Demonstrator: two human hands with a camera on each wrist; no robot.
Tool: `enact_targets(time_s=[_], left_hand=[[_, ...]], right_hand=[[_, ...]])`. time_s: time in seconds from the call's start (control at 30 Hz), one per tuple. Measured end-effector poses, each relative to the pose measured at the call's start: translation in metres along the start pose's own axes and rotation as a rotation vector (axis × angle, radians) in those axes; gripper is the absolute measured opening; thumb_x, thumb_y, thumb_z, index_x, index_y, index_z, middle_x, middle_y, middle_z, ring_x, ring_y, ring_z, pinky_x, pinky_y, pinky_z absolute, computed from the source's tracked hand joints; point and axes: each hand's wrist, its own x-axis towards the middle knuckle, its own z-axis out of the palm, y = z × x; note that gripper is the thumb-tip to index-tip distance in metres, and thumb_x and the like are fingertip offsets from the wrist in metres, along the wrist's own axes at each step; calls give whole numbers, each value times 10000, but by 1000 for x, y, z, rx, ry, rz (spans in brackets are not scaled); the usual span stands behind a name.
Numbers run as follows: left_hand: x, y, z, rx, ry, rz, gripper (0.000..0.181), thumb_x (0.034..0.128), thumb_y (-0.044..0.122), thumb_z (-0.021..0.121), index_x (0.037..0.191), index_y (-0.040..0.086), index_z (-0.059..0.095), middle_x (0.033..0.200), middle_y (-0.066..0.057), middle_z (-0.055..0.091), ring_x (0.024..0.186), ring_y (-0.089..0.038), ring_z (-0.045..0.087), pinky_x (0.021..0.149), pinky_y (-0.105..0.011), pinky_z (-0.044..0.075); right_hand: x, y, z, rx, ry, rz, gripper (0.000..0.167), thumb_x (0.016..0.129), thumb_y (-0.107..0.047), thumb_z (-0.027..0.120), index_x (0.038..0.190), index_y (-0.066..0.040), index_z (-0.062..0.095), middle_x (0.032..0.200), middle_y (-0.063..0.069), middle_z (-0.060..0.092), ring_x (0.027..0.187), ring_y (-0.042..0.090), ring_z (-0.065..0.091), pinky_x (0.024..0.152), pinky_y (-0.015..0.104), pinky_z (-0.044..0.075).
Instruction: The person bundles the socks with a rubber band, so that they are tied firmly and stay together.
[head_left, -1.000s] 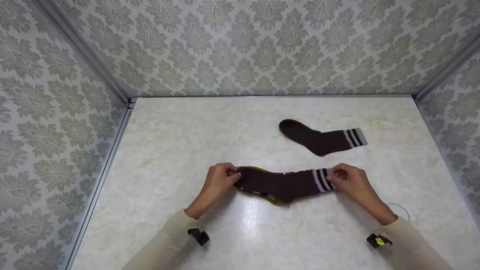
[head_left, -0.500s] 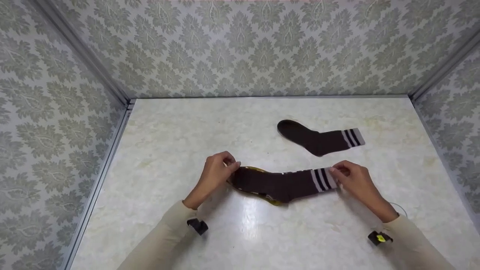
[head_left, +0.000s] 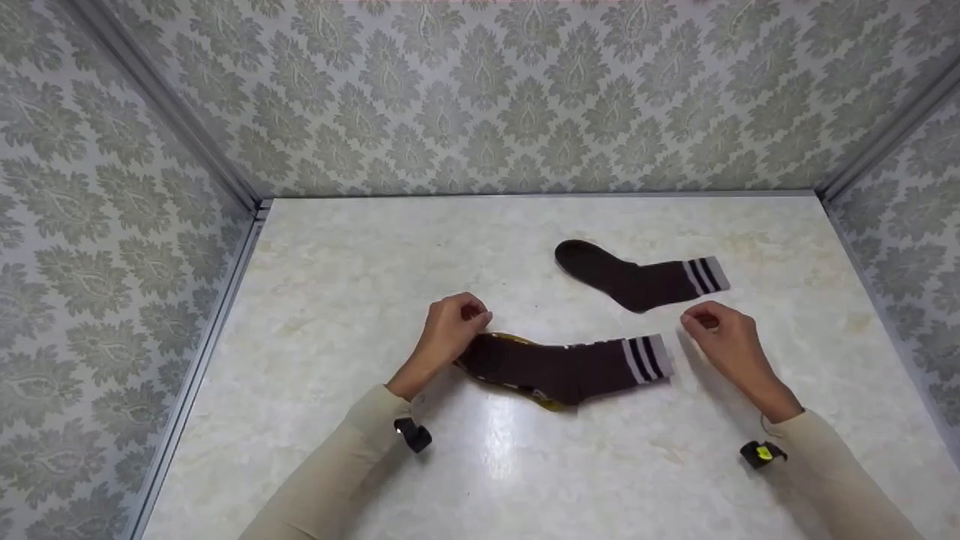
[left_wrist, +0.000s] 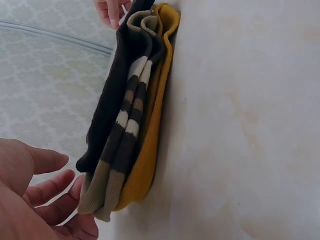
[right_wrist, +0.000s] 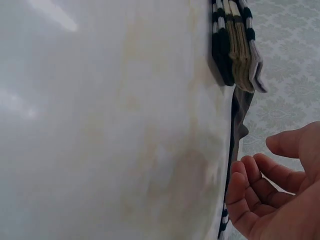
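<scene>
A dark brown sock with a light, black-striped cuff lies on top of a stack of socks. Beneath it, the left wrist view shows striped beige-toed socks and a mustard sock. My left hand is at the toe end, thumb and fingers parted in the left wrist view; whether a fingertip touches the toes I cannot tell. Off the cuff end, my right hand hovers with nothing held, its fingers loosely bent in the right wrist view.
Behind the stack, a separate dark brown sock with a striped cuff lies flat on the pale marbled table. Patterned panels stand at the back and both sides.
My right hand has let go of the cuff and moved away to the right and back. My left hand has loosened from the toe and shifted slightly back. The stack remains in place.
</scene>
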Motion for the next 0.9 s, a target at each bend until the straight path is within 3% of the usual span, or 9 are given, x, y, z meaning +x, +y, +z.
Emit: enact_targets(time_s=[0.2,0.23,0.37,0.6,0.7,0.87,0.9], left_hand=[[6,0,7,-26,-16,6,75,1003,116,777,943,73,791,867,-25,751,831,-193,698,836,-389,571],[3,10,5,-21,-20,-10,60,996,84,771,947,56,791,871,-40,758,836,-209,711,846,-410,576],[6,12,10,-26,-42,-6,65,1016,87,758,976,54,796,897,-52,770,847,-219,732,854,-410,588],[8,12,14,-34,-57,1,69,1022,92,755,988,47,795,909,-67,774,855,-222,731,850,-400,585],[9,9,14,-41,-61,3,71,1018,97,757,986,47,795,911,-71,776,870,-241,734,864,-426,587],[20,-30,28,-57,-56,60,90,1021,206,775,980,131,802,895,5,772,853,-180,724,841,-377,584],[20,-30,28,-59,-57,60,91,1023,206,772,983,130,803,899,5,774,855,-182,727,842,-379,586]], right_hand=[[9,5,7,-15,23,-26,144,1050,-98,745,1111,26,786,1013,165,784,897,119,675,777,91,464],[11,6,8,-18,27,-35,141,1043,-87,750,1107,33,786,1007,167,783,893,135,675,776,89,461],[19,7,10,-25,42,-52,158,1026,-59,758,1119,67,778,1001,182,772,887,176,662,770,97,447],[36,18,0,-47,94,-9,217,1040,-71,745,1173,99,761,1073,254,730,945,333,679,760,140,428],[46,25,-5,-56,109,27,273,1053,-99,735,1209,125,741,1139,293,688,994,387,663,801,233,441],[61,36,-10,-51,119,76,371,1053,-102,726,1274,193,676,1249,383,633,1108,496,630,925,543,482],[63,37,-10,-49,123,90,392,1053,-99,722,1293,205,658,1272,400,614,1142,520,612,950,597,472]])
